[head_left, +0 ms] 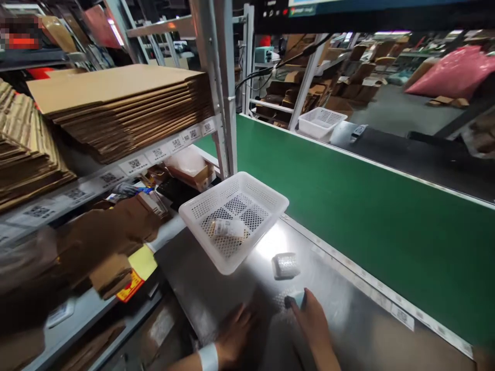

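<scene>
Far left: lying in flat stacks of cardboard (116, 103) on the upper shelf, above a strip of code labels (135, 164) running along the shelf edge. Below that, at near left: blurring past as brown cardboard flaps (112, 242), with a yellow and red tag (133, 281) showing just beneath.

Near centre-left: resting on the steel table (216, 288) as the left hand (235, 335), a white wristband (209, 356) circling the wrist. Fingers lying close together and pointing right, flat on a sheet of clear bubble wrap (278, 319).

Centre: sitting on the far end of the table as a white mesh basket (234, 219), tilted slightly, holding one small white labelled packet (229, 228). Just right of and nearer than the basket: lying alone on the bare steel as a small bubble-wrapped parcel (286, 265), apart from both hands.

Near centre-right: reaching forward as the right hand (313, 322), fingertips pressing together and pinching a small pale item (297, 299) against the bubble wrap; exact finger grip partly hidden.

Right: running from far left to near right as a green conveyor belt (367, 216). Far side of the belt: standing as a second white basket (320, 122).
</scene>
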The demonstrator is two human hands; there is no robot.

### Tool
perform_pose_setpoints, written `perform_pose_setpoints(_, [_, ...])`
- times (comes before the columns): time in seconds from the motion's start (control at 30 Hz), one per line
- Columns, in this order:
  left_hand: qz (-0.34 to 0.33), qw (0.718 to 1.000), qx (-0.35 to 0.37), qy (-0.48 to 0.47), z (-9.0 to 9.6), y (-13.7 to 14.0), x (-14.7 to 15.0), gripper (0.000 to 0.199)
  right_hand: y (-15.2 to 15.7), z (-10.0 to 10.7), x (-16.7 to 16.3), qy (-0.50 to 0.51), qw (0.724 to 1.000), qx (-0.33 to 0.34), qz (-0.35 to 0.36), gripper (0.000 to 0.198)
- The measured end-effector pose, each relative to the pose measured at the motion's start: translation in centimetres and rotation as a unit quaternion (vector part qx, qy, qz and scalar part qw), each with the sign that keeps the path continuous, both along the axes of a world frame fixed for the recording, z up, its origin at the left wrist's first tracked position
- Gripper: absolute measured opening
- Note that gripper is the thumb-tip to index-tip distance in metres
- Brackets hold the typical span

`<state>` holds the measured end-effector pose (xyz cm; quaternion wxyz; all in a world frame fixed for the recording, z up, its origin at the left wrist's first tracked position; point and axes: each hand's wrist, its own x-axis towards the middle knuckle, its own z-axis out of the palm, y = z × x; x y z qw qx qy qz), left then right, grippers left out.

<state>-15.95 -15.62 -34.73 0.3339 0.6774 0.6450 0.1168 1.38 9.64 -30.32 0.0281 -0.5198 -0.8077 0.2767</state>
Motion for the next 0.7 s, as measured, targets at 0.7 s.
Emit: perform_pose_setpoints(0.7, [0.232,0.954,-0.031,-0.186,2.2,13.7,6.6,0.125,7.0,-0.3,1.7,0.056,0.979,-0.153,-0.124,0.052])
